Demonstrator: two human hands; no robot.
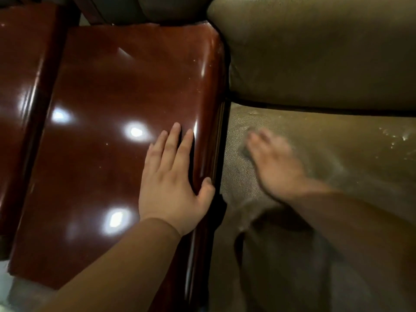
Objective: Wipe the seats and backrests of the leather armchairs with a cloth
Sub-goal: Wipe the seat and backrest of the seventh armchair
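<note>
At three o'clock, the right hand (273,163) is a blur on the brown seat (337,158), fingers spread flat, pressing a small cloth (245,149) that peeks out under them. At nine o'clock, the left hand (175,183) lies flat on the shiny wooden armrest (112,97). Seat wiping looks underway; the backrest (315,52) at twelve o'clock likely comes next.

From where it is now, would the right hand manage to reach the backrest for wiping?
Probably yes: the right hand is on the seat just below the backrest, with nothing visible between them.
</note>
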